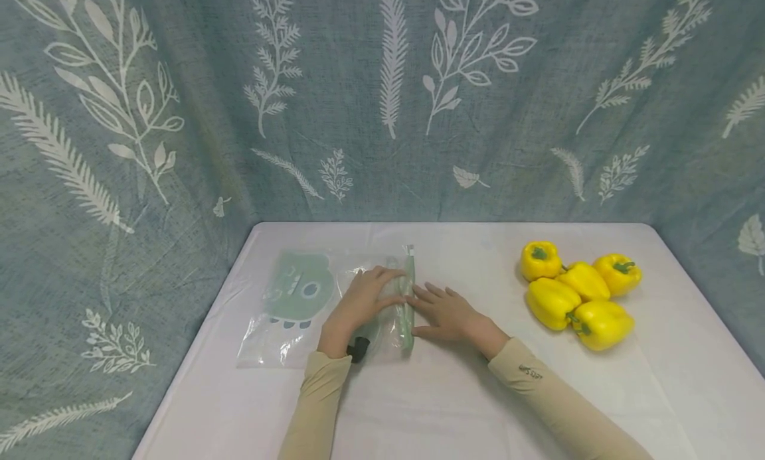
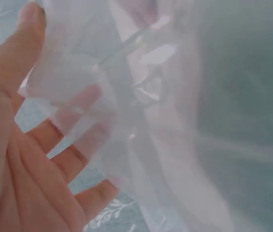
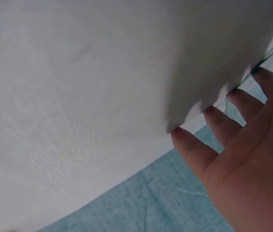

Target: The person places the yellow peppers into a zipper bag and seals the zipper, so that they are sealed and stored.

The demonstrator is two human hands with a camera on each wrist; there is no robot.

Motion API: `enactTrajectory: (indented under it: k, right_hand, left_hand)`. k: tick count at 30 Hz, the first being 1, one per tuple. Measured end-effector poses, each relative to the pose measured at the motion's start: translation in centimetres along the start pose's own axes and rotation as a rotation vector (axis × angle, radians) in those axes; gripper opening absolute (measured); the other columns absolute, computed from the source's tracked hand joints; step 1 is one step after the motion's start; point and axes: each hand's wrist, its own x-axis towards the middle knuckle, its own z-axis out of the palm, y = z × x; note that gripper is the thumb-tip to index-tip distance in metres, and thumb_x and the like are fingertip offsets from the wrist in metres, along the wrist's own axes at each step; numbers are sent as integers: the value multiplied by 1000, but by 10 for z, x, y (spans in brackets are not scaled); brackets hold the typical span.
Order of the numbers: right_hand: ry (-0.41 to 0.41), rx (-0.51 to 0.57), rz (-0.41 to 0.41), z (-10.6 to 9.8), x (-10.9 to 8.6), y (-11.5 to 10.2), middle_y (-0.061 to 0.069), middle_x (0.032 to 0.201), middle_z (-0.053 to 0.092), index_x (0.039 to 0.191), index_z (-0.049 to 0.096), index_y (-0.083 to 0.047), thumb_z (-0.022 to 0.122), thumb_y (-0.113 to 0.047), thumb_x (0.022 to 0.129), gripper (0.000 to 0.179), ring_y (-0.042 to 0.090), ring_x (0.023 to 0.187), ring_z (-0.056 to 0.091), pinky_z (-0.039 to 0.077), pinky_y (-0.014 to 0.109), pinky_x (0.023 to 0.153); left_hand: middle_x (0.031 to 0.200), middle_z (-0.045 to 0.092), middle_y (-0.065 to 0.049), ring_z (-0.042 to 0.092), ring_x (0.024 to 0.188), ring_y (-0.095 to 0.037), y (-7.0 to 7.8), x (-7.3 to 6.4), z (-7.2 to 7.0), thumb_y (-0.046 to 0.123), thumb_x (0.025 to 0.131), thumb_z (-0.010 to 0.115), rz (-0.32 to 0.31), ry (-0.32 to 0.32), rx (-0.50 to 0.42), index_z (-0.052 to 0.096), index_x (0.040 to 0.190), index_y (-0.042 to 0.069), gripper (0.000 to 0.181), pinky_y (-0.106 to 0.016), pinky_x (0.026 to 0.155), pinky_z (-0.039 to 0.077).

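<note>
A clear plastic bag (image 1: 325,347) with a green cartoon print (image 1: 299,301) lies flat on the white table, its green-edged end (image 1: 409,334) toward the right. My left hand (image 1: 358,301) lies over the bag, thumb and fingers spread toward that end. In the left wrist view, some fingertips of the left hand (image 2: 44,159) show through the clear film. From the other side, my right hand (image 1: 451,317) reaches the green edge with spread fingers. The right wrist view has the right hand's fingertips (image 3: 189,140) against the white surface, by the thin edge of the bag.
Several yellow bell peppers (image 1: 552,304) with green stems sit grouped on the right of the white table (image 1: 478,407). A blue-green curtain (image 1: 358,168) with white leaf patterns hangs behind and at both sides. Something small and black (image 1: 358,349) is at the left wrist.
</note>
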Motion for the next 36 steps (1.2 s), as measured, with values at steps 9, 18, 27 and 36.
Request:
enactTrajectory:
  k: [9, 18, 27, 36]
  right_hand:
    - [3, -7, 20, 2, 1, 0, 6, 152, 25, 145, 31, -22, 47, -58, 89, 69, 32, 139, 23, 24, 55, 107]
    - [11, -15, 21, 0, 1, 0, 5, 153, 24, 145, 31, -21, 45, -57, 90, 68, 33, 139, 23, 22, 56, 108]
    - [1, -20, 11, 0, 1, 1, 5, 153, 24, 145, 31, -21, 45, -56, 90, 66, 33, 139, 23, 23, 57, 107]
    - [3, 25, 3, 1, -3, 3, 5, 152, 25, 146, 29, -21, 50, -51, 90, 67, 33, 138, 24, 23, 56, 107]
  left_hand:
    - [125, 55, -10, 49, 118, -31, 5, -3, -15, 40, 86, 61, 19, 19, -15, 48, 133, 18, 53, -50, 105, 29]
    - [122, 56, -8, 50, 116, -28, 7, -4, -24, 35, 85, 64, 36, 69, -25, 50, 132, 18, 52, -47, 105, 30]
    - [123, 55, -10, 48, 118, -29, 6, -6, -24, 37, 85, 63, 43, 75, -77, 50, 132, 17, 52, -49, 106, 28]
    - [124, 55, -9, 47, 119, -30, 6, -10, -18, 39, 86, 62, 29, 51, -84, 48, 134, 19, 54, -49, 105, 29]
